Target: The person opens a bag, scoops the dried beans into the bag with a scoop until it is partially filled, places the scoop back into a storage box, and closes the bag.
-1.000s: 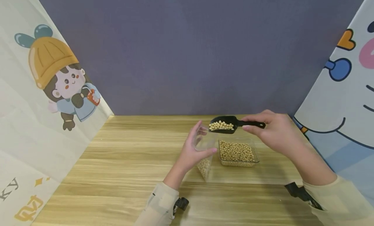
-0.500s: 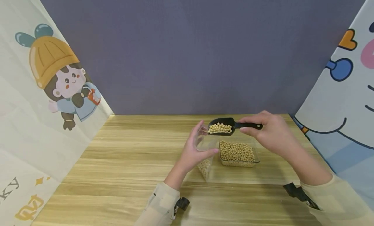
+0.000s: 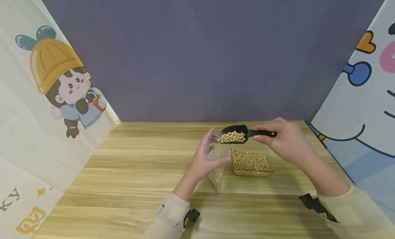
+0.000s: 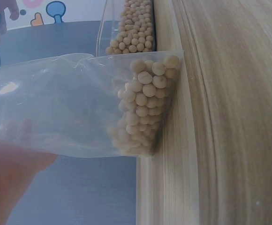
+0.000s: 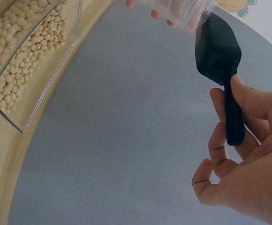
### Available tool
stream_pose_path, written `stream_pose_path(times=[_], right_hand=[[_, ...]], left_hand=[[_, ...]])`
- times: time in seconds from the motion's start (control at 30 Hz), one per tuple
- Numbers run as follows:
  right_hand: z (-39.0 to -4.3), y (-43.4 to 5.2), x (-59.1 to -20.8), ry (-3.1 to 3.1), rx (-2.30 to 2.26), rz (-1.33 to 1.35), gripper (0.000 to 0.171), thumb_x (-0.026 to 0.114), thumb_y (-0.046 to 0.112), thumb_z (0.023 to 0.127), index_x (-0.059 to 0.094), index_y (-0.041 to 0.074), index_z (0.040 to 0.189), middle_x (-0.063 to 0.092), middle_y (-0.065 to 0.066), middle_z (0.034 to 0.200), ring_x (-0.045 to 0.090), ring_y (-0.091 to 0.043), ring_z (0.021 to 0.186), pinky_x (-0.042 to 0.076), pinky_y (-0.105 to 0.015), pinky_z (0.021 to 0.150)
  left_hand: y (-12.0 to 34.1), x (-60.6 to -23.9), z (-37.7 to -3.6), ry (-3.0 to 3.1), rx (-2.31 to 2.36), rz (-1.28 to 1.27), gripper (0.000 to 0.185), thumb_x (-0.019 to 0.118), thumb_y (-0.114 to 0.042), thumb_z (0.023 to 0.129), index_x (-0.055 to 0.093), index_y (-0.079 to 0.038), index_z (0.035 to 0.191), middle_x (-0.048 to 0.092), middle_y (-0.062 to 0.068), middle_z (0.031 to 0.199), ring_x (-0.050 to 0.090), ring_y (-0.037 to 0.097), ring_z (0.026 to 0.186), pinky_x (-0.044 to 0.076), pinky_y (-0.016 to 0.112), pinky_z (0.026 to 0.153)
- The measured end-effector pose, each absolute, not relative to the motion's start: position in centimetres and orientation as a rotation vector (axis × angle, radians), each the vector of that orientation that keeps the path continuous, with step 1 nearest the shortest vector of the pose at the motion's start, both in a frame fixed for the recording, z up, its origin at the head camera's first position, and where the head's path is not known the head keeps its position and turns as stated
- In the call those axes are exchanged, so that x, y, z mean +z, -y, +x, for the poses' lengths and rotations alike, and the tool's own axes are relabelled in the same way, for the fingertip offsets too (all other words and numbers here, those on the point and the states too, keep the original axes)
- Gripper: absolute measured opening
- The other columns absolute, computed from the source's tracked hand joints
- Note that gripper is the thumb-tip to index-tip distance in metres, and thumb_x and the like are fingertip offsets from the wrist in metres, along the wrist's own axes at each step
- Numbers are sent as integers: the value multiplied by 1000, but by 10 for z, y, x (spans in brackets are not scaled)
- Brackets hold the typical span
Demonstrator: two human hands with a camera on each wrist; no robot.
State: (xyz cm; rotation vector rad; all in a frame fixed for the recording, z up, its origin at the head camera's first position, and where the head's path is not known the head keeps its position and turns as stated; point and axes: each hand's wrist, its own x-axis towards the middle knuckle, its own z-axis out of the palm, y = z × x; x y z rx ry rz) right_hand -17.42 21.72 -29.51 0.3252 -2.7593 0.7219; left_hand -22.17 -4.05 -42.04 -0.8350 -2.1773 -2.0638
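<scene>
My left hand [image 3: 202,162] grips a clear plastic bag [image 4: 65,108] near its open top, thumb on one side and fingers on the other. Soybeans [image 4: 147,101] fill the bottom of the bag, which stands upright on the table. My right hand [image 3: 285,136] pinches the handle of a black scoop [image 3: 237,128] between thumb and fingers. Soybeans [image 3: 232,136] lie heaped in the scoop, and its front lip is right at the bag's mouth. In the right wrist view the scoop [image 5: 218,49] shows from its underside, its tip overlapping the bag [image 5: 185,11].
Right of the bag, a clear rectangular container [image 3: 253,173] holds many more soybeans [image 3: 249,159]. The wood-grain table [image 3: 139,170] ends at a grey back panel [image 3: 197,60]. Printed cartoon panels [image 3: 71,88] rise at both sides.
The scoop and my right hand have moved slightly left and down, bringing the scoop's lip to the bag's mouth. My left hand and the bag have barely shifted.
</scene>
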Motion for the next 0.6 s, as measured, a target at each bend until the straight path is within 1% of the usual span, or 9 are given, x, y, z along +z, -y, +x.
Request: stream_pose_path(times=[0.17, 0.33, 0.6], right_hand=[[-174, -217, -296, 2759, 732, 314, 32, 81, 30, 96, 80, 19, 126, 76, -15, 114, 60, -24, 84, 44, -34, 69], [-174, -217, -296, 2760, 750, 301, 32, 80, 30, 96, 80, 20, 126, 75, -14, 116, 59, -24, 84, 44, -33, 68], [-173, -216, -295, 2772, 757, 299, 32, 80, 30, 96, 80, 20, 127, 74, -14, 115, 59, -23, 83, 44, -33, 68]], left_hand=[[40, -421, -222, 2188, -2058, -824, 109, 90, -16, 82, 26, -21, 169, 48, 8, 152, 46, 27, 143, 32, 51, 133], [39, -420, -222, 2190, -2057, -818, 109, 90, -15, 81, 26, -21, 169, 48, 8, 151, 46, 26, 143, 32, 50, 133], [40, -420, -221, 2186, -2061, -827, 110, 90, -15, 82, 24, -16, 170, 48, 9, 152, 46, 31, 143, 32, 54, 132]])
